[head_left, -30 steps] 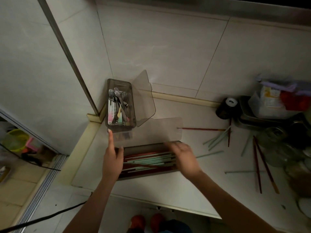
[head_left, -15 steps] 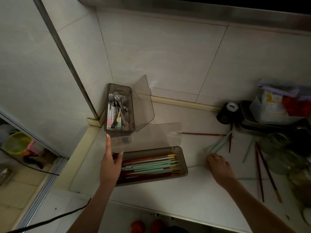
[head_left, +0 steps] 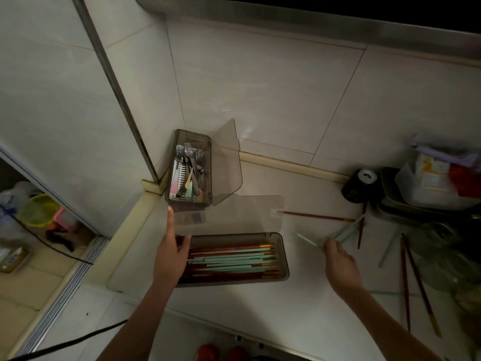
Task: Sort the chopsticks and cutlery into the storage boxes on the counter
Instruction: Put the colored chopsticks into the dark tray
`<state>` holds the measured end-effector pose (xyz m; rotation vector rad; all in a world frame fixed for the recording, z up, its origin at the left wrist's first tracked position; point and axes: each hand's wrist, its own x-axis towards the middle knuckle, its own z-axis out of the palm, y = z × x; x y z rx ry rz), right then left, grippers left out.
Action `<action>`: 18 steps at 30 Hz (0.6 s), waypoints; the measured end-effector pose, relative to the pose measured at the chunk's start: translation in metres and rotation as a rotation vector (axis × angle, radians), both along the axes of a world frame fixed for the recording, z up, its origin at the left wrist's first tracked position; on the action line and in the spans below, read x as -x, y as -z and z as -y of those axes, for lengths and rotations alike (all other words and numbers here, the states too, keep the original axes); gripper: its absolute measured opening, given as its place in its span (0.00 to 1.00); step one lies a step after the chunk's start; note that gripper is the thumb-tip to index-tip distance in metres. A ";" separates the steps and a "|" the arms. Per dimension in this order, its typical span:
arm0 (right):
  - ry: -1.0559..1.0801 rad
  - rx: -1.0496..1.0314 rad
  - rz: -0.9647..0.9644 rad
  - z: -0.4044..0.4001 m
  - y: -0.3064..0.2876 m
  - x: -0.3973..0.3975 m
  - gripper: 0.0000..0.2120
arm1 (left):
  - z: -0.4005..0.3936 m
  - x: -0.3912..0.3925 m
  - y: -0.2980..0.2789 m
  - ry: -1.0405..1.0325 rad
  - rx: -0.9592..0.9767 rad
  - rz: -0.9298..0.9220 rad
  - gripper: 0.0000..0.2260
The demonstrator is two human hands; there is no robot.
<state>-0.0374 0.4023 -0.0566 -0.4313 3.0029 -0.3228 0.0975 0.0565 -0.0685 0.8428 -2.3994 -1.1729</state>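
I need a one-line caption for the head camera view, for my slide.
Left hand steadies the smoky plastic chopstick box while right hand picks a pale green chopstick.

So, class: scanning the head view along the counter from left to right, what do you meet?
Left hand → chopstick box → right hand, gripping a pale green chopstick → loose dark red chopsticks at the far right.

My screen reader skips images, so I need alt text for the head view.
Seen from above, a right hand picks up a pale green chopstick from the counter, while the left hand rests at the end of an open box of chopsticks. A second open box of cutlery stands in the corner.
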 end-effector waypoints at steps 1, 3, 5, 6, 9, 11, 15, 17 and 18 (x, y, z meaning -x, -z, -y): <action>-0.011 0.037 -0.028 0.004 -0.006 0.002 0.05 | 0.000 0.000 -0.001 -0.002 -0.001 0.001 0.39; -0.060 0.093 -0.106 0.014 -0.017 0.007 0.06 | -0.001 0.000 -0.001 -0.017 0.008 0.001 0.40; -0.148 0.156 -0.179 0.027 -0.025 0.012 0.09 | -0.003 -0.002 -0.002 -0.035 0.026 -0.003 0.40; -0.203 0.202 -0.201 0.035 -0.028 0.014 0.10 | -0.003 -0.002 -0.002 -0.041 0.030 -0.005 0.40; -0.411 0.317 -0.228 0.061 -0.036 0.016 0.12 | -0.004 -0.001 -0.004 -0.057 0.034 -0.004 0.40; -0.569 0.368 -0.196 0.079 -0.041 0.015 0.10 | -0.006 0.000 -0.007 -0.070 0.036 -0.014 0.40; -0.742 0.350 -0.013 0.113 -0.028 0.004 0.14 | -0.010 0.001 -0.011 -0.093 0.045 -0.042 0.39; -0.821 0.333 0.068 0.124 -0.015 -0.004 0.19 | -0.010 0.001 -0.012 -0.091 0.053 -0.046 0.38; -0.861 0.344 0.074 0.126 -0.010 -0.006 0.21 | -0.010 0.001 -0.012 -0.086 0.053 -0.054 0.38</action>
